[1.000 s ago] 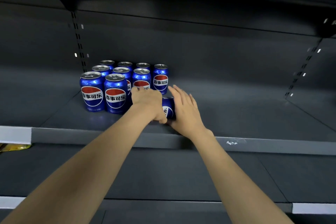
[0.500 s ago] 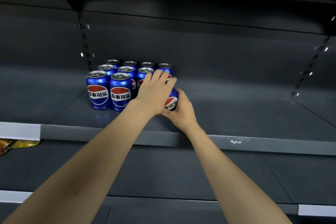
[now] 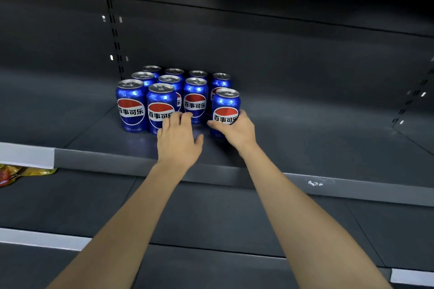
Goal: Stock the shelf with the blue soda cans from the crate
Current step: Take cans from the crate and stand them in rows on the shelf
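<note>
Several blue soda cans [image 3: 161, 105] with red, white and blue labels stand in rows at the left of a dark shelf [image 3: 305, 138]. One more blue can [image 3: 226, 108] stands upright at the right end of the group, and my right hand [image 3: 237, 130] is wrapped around its lower half. My left hand [image 3: 178, 141] hovers flat just in front of the front-row cans, fingers slightly apart, fingertips near the second can's label, holding nothing. The crate is out of view.
The shelf's grey front lip [image 3: 141, 162] runs across under my wrists. A slotted upright [image 3: 115, 37] rises behind the cans. A lower shelf [image 3: 211, 213] lies below, with a yellow and red packet [image 3: 14, 172] at its far left.
The can that both hands covered now stands upright at the right end of the group in my right hand. My left hand came off it and moved left.
</note>
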Motion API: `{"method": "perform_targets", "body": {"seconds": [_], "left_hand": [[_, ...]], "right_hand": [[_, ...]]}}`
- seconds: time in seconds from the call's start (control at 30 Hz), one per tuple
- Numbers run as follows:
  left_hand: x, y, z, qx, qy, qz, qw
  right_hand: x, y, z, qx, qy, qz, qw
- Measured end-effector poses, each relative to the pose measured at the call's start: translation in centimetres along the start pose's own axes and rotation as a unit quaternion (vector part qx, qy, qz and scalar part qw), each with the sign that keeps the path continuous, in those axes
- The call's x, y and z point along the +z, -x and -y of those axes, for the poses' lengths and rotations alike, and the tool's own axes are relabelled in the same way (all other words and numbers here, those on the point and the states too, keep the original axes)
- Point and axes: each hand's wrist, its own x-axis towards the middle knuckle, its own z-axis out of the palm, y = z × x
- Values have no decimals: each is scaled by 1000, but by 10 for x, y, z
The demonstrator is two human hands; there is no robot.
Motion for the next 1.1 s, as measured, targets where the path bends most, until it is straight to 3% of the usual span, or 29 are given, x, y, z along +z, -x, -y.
{"method": "perform_targets", "body": {"seconds": [0.33,1.1], "left_hand": [[7,-8,7,-38,14,-8,999],[12,1,13,-18,42,-32,998]], "right_hand": [[17,-24,4,14,12,43,999],[36,-45,-5,-11,108,-20,994]]}}
